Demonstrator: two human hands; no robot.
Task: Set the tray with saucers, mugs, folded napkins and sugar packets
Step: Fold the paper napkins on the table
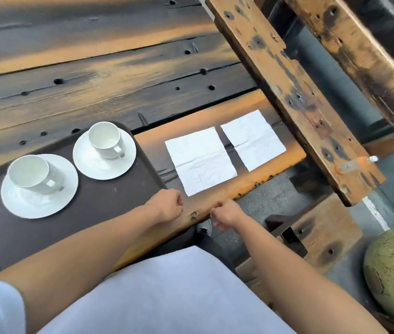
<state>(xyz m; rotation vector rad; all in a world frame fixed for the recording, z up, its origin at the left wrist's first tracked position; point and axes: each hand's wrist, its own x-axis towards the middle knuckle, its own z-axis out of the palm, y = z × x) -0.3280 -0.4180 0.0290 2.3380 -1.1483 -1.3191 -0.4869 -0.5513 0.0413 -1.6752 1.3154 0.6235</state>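
White square paper napkins (200,161) lie unfolded side by side on the worn wooden desk (119,75), just right of the dark brown tray (109,208) that carries two white mugs (104,141) on round white saucers (39,203). They look thin, light and limp, so I judge that pinching a corner is best for folding. The left hand (167,206) and right hand (227,214) hover at the desk edge, fingers loosely curled and holding nothing.

Dark tray (109,208): 1. White saucers (22,206) (104,170): 2. White mugs (34,175) (104,141): 2. White paper napkins (200,160) (253,138): 2. Wooden desk (95,68): 1. Total: 8 pieces.
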